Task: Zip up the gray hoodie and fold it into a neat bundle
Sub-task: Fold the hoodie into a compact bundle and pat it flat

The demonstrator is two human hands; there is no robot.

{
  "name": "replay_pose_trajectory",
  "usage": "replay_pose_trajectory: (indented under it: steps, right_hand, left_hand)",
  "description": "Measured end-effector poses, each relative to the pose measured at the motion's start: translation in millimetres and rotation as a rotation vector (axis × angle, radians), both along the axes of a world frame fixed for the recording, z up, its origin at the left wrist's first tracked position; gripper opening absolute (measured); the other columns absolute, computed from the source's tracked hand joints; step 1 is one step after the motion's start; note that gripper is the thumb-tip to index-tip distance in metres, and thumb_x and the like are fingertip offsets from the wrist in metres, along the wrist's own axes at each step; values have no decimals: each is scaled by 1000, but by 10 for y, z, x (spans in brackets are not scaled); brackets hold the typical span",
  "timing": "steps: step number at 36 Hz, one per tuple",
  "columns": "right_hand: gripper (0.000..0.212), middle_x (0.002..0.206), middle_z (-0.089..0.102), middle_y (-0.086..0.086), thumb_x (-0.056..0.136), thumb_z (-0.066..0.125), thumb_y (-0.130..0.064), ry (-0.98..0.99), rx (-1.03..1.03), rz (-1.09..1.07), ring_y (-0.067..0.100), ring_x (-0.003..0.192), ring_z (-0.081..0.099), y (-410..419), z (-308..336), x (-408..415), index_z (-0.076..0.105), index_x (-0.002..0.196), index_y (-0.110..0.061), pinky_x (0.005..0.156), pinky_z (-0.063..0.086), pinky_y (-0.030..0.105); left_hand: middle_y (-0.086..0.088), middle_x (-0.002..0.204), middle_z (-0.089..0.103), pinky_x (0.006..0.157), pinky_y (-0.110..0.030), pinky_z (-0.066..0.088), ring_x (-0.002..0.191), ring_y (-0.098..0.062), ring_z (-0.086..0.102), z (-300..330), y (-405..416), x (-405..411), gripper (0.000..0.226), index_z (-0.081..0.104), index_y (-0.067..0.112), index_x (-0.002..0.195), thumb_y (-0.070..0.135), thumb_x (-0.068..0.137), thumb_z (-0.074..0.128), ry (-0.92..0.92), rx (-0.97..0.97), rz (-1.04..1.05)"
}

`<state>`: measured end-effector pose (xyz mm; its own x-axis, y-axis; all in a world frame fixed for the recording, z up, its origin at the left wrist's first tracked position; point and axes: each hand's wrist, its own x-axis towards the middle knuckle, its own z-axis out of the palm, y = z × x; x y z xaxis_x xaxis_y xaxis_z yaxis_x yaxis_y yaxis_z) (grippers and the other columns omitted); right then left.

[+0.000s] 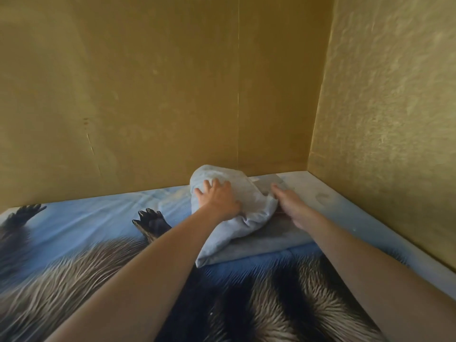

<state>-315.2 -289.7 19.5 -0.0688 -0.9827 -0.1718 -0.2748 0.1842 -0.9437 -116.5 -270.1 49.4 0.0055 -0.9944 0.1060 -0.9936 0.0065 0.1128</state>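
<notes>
The gray hoodie point(249, 193) lies far out on the bed near the room's corner, partly folded. Its lower part is a flat gray slab point(266, 239) on the sheet, and a rounded bulge of pale fabric rises over it. My left hand point(217, 197) lies spread on the left side of that bulge, fingers apart, pressing the cloth. My right hand point(287, 202) reaches to the bulge's right edge with its fingers on or under the fabric; whether it grips is hard to tell. No zipper shows.
A bedsheet point(103, 255) printed with a furry striped animal and dark paws on blue covers the bed. Yellow-brown walls point(172, 95) meet in a corner behind the hoodie, the right wall point(394, 119) close by. A pale mattress edge point(345, 201) runs along the right wall.
</notes>
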Motion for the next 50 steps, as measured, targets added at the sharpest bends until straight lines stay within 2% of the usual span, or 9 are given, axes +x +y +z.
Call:
replay_pose_trajectory:
  steps: [5,11,17,21,30,34,39,41,50]
  right_hand:
    - [63,118,74,10,95,58,-60,-64,116,-31,29,107,71,-240,151,54,65,131,-9,102,55,46]
    - [61,134,64,14,101,53,-54,214,120,47,28,105,66,-400,317,241,55,142,-9,78,54,36]
    - [57,104,66,11,97,55,-57,308,94,148,32,99,63,-762,341,352,65,135,-16,88,52,42]
    - [67,163,37,9,102,61,-33,345,45,198,32,147,38,-809,348,399,32,161,-17,118,37,46]
    - [77,154,51,5,98,55,8,200,-190,237,14,118,62,-732,160,353,28,163,-23,100,56,35]
    - [81,158,46,2,97,61,-1,218,-153,202,14,120,60,-627,121,287,24,163,-29,80,53,20]
    - [67,110,65,9,94,70,-48,509,40,56,29,100,64,-566,160,337,53,139,-1,88,55,39]
    - [72,115,68,13,90,70,-58,596,79,84,31,103,67,-572,173,368,58,131,1,92,56,42]
    - [31,125,67,12,102,57,-31,992,-91,40,31,108,66,-635,25,581,60,126,-11,74,46,31]
  left_hand:
    - [-10,168,10,114,-71,14,153,-42,10,-199,-62,155,102,10,24,161,81,83,45,233,11,114]
    - [-6,170,16,118,-66,22,153,-38,19,-319,-187,345,88,15,21,162,76,95,30,414,-19,85]
    - [-1,170,14,121,-62,17,157,-31,5,-421,-360,462,76,22,24,159,68,98,33,418,-60,38]
    - [3,173,-1,123,-64,9,158,-32,-8,-512,-427,453,86,8,30,164,71,95,39,408,-30,7]
    - [6,173,-8,118,-72,4,156,-41,-15,-720,-457,216,98,-5,30,164,86,88,22,151,52,-55]
    - [4,173,-8,117,-74,6,155,-43,-15,-700,-450,184,104,-6,30,164,89,84,25,82,73,-44]
    - [1,173,-7,113,-78,12,155,-45,-14,-683,-434,173,106,-12,44,160,95,77,31,42,87,-40]
    - [1,173,-7,113,-78,13,155,-45,-15,-664,-430,167,107,-12,46,160,96,76,33,42,101,-35]
    - [2,173,-4,113,-77,15,156,-42,-12,-627,-397,171,106,-4,47,160,98,74,30,101,72,-22]
